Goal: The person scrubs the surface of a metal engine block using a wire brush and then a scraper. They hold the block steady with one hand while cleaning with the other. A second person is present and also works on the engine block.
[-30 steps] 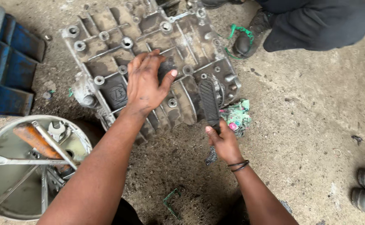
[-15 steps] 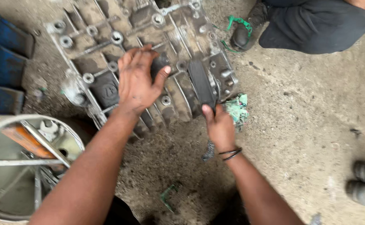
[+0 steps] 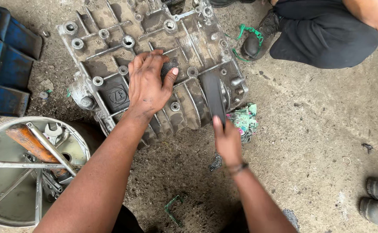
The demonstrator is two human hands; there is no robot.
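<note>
Rough, oil-stained concrete ground (image 3: pixel 310 142) is seen from above, strewn with grit. Nearest on the left, a round metal pan (image 3: pixel 7 198) is filled with wrenches (image 3: pixel 46 146). Just beyond, a large grey cast-metal housing (image 3: pixel 154 56), ribbed and dotted with bolt holes, is laid flat on the ground. The left hand (image 3: pixel 148 84) is spread over its middle, palm down, with the fingers curled over a dark round part that is mostly hidden. A flat dark bar-shaped tool (image 3: pixel 213 98) is gripped by the right hand (image 3: pixel 227 140) and rested on the housing's right edge. A crumpled green rag (image 3: pixel 244 121) is seen just beside that edge. Blue metal blocks (image 3: pixel 5 60) are stacked at the far left. Farther off, another person's dark trousers (image 3: pixel 322 34) and black shoe (image 3: pixel 256 41) are visible at the top.
</note>
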